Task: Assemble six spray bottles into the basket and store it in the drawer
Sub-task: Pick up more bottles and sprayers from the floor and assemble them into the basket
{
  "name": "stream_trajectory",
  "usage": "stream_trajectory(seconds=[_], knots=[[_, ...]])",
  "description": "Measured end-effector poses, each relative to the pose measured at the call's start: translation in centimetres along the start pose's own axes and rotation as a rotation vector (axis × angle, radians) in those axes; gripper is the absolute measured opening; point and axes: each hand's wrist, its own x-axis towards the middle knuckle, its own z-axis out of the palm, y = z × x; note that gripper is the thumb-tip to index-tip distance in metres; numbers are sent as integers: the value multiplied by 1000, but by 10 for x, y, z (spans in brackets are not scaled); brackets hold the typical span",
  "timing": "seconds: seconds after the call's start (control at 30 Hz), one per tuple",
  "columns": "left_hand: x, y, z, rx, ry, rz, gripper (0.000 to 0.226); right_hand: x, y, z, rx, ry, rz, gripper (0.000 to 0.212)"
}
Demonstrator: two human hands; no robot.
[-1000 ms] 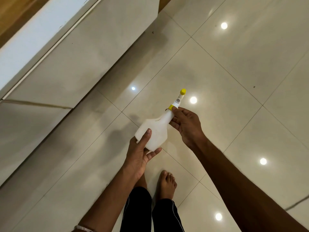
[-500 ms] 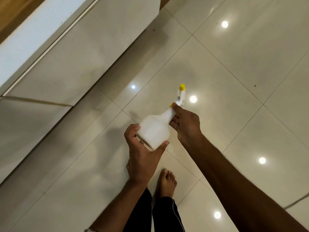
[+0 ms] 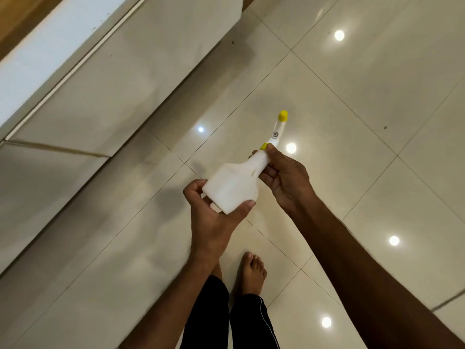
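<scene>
I hold one white plastic spray bottle in mid-air above the tiled floor, lying on a slant with its head pointing up and right. Its spray head is clear with a yellow nozzle tip and a yellow collar at the neck. My left hand cups the bottle's flat base, thumb on the right side. My right hand pinches the neck right under the yellow collar. No basket, drawer opening or other bottles are in view.
A glossy white cabinet front with a white top edge runs along the left, a seam between its panels at the far left. The shiny cream floor tiles reflect ceiling lights. My bare feet and dark trouser legs stand below the hands.
My left hand shifted from a loose hold under the bottle to a wrap around its base. The bottle rolled, so the spray head tilted more upright. My right hand stayed at the neck.
</scene>
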Motion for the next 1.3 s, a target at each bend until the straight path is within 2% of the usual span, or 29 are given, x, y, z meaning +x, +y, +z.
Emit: stream_trajectory(seconds=[0.17,0.27,0.33,0.43,0.47,0.5,0.57,0.63,0.7,0.77,0.83,0.97,1.0,1.03,1.1,1.2,1.3], knots=[[-9,-11,4,359,105,294,100,-1,-1,10,21,112,68,18],[-12,-13,6,318,64,301,100,-2,-2,12,20,80,32,14],[-14,-7,5,54,-22,139,93,-2,-4,11,28,43,-12,12],[-11,1,-3,-459,-200,-302,77,-2,-7,9,60,4,-51,13],[-8,0,-5,-515,-242,-399,74,-3,-7,8,75,-6,-49,15],[-7,1,-5,-503,-276,-418,71,-3,-7,8,90,-14,-43,17],[-11,8,-2,-271,-233,-250,73,-3,-7,10,97,-13,-31,17],[-16,10,4,102,-93,37,86,-3,-7,14,83,19,-17,16],[-20,5,7,375,5,308,93,-4,-6,20,82,51,-7,16],[-19,4,7,391,-12,350,94,-3,-7,22,90,62,-18,15],[-18,7,6,123,-56,169,87,-2,-11,21,94,53,-43,14],[-6,8,-4,-503,-200,-481,62,-1,-15,17,83,37,-78,12],[-3,8,-5,-544,-232,-533,53,-1,-16,17,75,38,-77,13],[-3,10,-4,-521,-243,-503,48,0,-16,16,67,41,-74,14],[-5,15,2,-321,-174,-301,50,1,-18,13,45,65,-56,15],[-9,18,7,53,-80,68,69,3,-21,9,21,129,-18,17],[-12,13,8,361,-33,345,77,4,-25,8,9,158,33,20]])
